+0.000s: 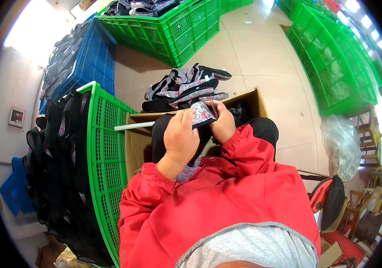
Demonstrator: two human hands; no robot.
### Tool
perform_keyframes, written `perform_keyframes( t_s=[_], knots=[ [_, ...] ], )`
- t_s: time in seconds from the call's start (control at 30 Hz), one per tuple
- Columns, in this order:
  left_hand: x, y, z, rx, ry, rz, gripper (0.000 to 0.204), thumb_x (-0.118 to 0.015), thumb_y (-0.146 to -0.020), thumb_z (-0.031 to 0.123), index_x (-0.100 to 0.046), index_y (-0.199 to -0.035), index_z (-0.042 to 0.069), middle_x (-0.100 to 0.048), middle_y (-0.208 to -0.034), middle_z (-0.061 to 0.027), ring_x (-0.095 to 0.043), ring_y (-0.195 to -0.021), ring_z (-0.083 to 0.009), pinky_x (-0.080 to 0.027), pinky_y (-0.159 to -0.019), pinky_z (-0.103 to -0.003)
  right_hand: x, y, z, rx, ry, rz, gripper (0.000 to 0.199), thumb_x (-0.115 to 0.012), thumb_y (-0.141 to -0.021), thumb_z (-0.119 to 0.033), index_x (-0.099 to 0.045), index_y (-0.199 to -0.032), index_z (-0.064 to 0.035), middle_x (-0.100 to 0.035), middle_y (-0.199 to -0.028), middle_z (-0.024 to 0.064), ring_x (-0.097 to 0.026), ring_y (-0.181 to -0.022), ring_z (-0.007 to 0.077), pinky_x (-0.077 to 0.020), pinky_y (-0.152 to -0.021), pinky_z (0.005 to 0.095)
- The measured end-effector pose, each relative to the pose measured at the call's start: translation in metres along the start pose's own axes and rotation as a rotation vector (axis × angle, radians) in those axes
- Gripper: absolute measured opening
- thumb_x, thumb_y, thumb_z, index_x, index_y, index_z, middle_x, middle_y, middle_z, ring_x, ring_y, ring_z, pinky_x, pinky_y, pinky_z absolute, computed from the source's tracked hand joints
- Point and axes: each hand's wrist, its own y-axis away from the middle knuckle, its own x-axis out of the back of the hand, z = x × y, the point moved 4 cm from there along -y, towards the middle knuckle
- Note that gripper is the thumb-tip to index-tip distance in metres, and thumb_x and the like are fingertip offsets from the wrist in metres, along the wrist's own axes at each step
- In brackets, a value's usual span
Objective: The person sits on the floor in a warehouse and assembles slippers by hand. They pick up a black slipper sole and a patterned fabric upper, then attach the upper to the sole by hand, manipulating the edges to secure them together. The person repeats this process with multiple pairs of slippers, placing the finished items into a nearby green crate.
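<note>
A grey floral fabric piece with red flowers and a black edge (202, 114) is stretched between my hands above my lap. My left hand (181, 136) is closed on its left side, thumb and fingers pinching the cloth. On its right side my right hand (223, 124) is closed too, gripping the edge. Something thin and dark shows by the right fingers; its kind is too small to tell. Just beyond my hands lies a loose pile of similar black and floral fabric pieces (183, 87), which look like shoe uppers.
A cardboard box (252, 102) stands open at my knees, a white rod (133, 126) across its left side. Close on my left is a green crate (107, 178) heaped with black pieces. A blue crate (93, 60), another green crate (186, 33) and stacked green crates (333, 67) stand farther off.
</note>
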Motion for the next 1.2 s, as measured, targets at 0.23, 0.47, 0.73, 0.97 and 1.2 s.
perform_keyframes(
  t_s=[0.23,0.47,0.73,0.97,1.2],
  knots=[
    [-0.012,-0.004,-0.015,-0.220,-0.283,0.138,0.047,-0.060,-0.068,-0.004,-0.061,-0.115,-0.006,-0.058,-0.108,-0.0152,-0.056,-0.094,-0.0329,-0.049,-0.084,-0.038,0.002,0.004,-0.022,0.349,0.337,0.039,0.032,-0.068,-0.081,-0.013,-0.063,-0.112,-0.0072,-0.065,-0.095,0.0191,-0.063,-0.087,0.0382,-0.0509,-0.077,0.0416],
    [0.000,0.014,-0.024,-0.310,-0.088,0.046,0.041,-0.061,-0.062,-0.003,-0.063,-0.103,-0.006,-0.057,-0.091,-0.0160,-0.058,-0.085,-0.0353,-0.049,-0.074,-0.042,0.005,0.007,-0.037,0.304,0.340,-0.356,0.025,-0.067,-0.074,0.002,-0.068,-0.098,-0.0027,-0.066,-0.089,0.0159,-0.065,-0.082,0.0293,-0.0500,-0.075,0.0344],
    [0.024,0.036,-0.036,-0.033,0.360,-0.214,0.009,-0.068,-0.079,0.000,-0.065,-0.087,0.000,-0.061,-0.074,-0.0107,-0.062,-0.068,-0.0235,-0.046,-0.062,-0.033,-0.015,0.014,-0.023,-0.069,-0.127,-0.845,0.029,-0.057,-0.068,0.012,-0.066,-0.093,-0.0005,-0.064,-0.082,0.0021,-0.057,-0.078,0.0099,-0.0452,-0.073,0.0252],
    [0.012,0.075,-0.054,0.846,1.611,-0.596,0.034,-0.060,-0.098,0.020,-0.059,-0.120,-0.006,-0.068,-0.110,-0.0093,-0.065,-0.096,-0.0158,-0.052,-0.088,-0.029,-0.026,0.034,0.000,-0.391,-0.491,-0.897,0.021,-0.066,-0.087,-0.007,-0.061,-0.107,-0.0038,-0.061,-0.088,-0.0021,-0.053,-0.077,0.0059,-0.0434,-0.067,0.0214],
    [-0.005,0.121,-0.040,1.085,2.355,-0.506,0.067,-0.042,-0.100,0.050,-0.036,-0.145,0.000,-0.046,-0.145,-0.0177,-0.050,-0.129,-0.0311,-0.037,-0.111,-0.049,-0.056,0.075,0.028,-0.528,-0.861,-0.818,0.041,-0.072,-0.088,-0.017,-0.055,-0.123,-0.0042,-0.066,-0.100,0.0036,-0.062,-0.073,0.0068,-0.0472,-0.058,0.0186]
  ],
)
